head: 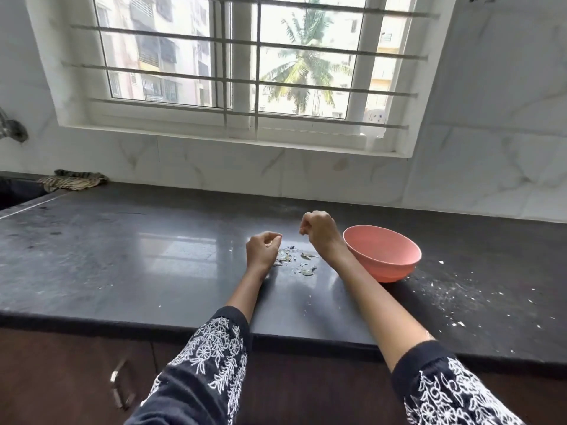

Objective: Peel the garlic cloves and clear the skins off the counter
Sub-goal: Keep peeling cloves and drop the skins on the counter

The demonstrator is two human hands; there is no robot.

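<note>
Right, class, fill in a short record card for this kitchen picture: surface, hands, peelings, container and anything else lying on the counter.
surface: dark counter under a barred window
left hand: fingers curled, fingertips pinched together; what it holds is too small to tell
right hand: raised, fingers curled, contents unclear
garlic skins: scattered on the counter between the hands
pink bowl: upright, right of the right hand, inside not visible
striped cloth: far left, by the wall
</note>
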